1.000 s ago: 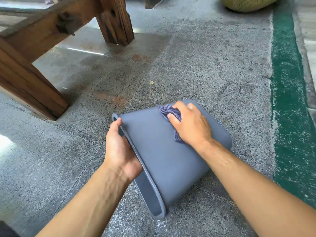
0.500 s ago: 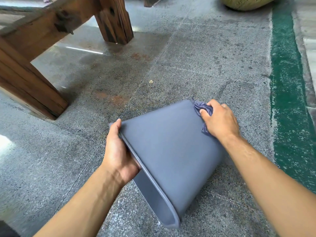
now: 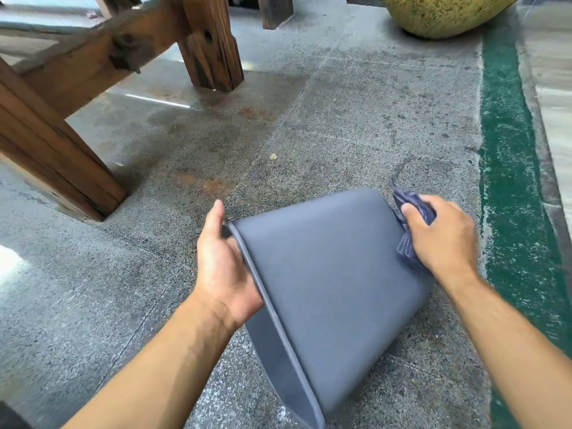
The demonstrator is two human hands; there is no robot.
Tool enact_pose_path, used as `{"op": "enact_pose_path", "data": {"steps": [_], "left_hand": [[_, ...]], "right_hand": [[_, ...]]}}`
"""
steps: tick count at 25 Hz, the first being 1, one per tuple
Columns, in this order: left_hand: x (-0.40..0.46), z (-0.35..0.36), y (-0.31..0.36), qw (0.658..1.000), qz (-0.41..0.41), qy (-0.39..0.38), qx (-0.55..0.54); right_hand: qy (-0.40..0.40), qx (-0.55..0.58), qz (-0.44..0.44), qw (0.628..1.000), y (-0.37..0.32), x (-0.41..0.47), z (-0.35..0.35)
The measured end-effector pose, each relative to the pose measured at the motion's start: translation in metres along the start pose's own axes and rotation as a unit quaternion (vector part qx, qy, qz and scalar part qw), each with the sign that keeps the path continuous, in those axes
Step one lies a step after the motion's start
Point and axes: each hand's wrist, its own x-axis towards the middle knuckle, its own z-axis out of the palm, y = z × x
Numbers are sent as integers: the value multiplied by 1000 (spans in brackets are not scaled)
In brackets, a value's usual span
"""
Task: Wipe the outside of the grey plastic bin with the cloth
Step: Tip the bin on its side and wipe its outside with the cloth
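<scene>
The grey plastic bin (image 3: 325, 283) lies tipped on its side on the concrete floor, its open mouth facing me and to the left. My left hand (image 3: 224, 267) grips the rim at the mouth's upper left edge. My right hand (image 3: 442, 239) holds a bunched blue-grey cloth (image 3: 411, 209) and presses it against the far right end of the bin, near its base. Most of the cloth is hidden under my fingers. The base itself faces away from me.
Thick wooden table legs (image 3: 55, 156) and a cross beam stand to the left and behind. A large yellowish rounded object (image 3: 442, 13) sits at the top right. A green painted strip (image 3: 510, 181) runs along the floor on the right.
My right hand slid the cloth from the middle of the bin's upper side to its far right end. The bin turned and tilted in my left hand.
</scene>
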Motion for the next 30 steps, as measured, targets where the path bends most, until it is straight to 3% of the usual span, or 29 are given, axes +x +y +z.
{"op": "enact_pose_path", "data": {"steps": [4, 9, 13, 23, 30], "left_hand": [[-1, 18, -7, 999, 10, -31, 22], [-5, 37, -14, 995, 66, -72, -10], [-4, 36, -18, 993, 98, -61, -22], [-2, 34, -20, 992, 102, -36, 67], [-14, 35, -19, 989, 48, -12, 140]], "right_hand": [[27, 179, -102, 978, -70, -38, -15], [-6, 260, -253, 932, -147, -94, -10], [-41, 213, -248, 944, -162, -112, 3], [-3, 120, -254, 960, -153, -93, 15], [-23, 76, -210, 975, -138, -71, 15]]}}
